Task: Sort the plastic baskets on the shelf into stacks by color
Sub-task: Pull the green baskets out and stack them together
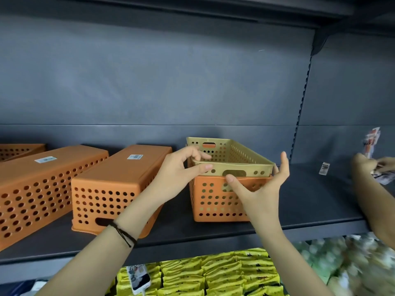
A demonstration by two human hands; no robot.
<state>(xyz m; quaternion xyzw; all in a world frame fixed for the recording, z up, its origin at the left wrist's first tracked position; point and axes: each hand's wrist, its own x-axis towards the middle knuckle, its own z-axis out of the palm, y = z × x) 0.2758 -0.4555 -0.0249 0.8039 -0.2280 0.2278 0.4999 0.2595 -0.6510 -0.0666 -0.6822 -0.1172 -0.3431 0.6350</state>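
On the dark shelf (310, 189), a tan perforated basket (239, 155) sits nested inside an upright orange basket (213, 199), its rim standing above the orange one. The left hand (177, 174) pinches the tan basket's near-left rim, thumb on the outer face and fingers curled over the edge. The right hand (263, 186) is spread at the near-right corner, thumb laid along the orange rim below the tan handle slot, index finger pointing up; the other fingertips seem to reach behind the corner, though they are mostly hidden. Left of these, two orange baskets lie upside down, one just beside (119, 186) and another (40, 189) farther left.
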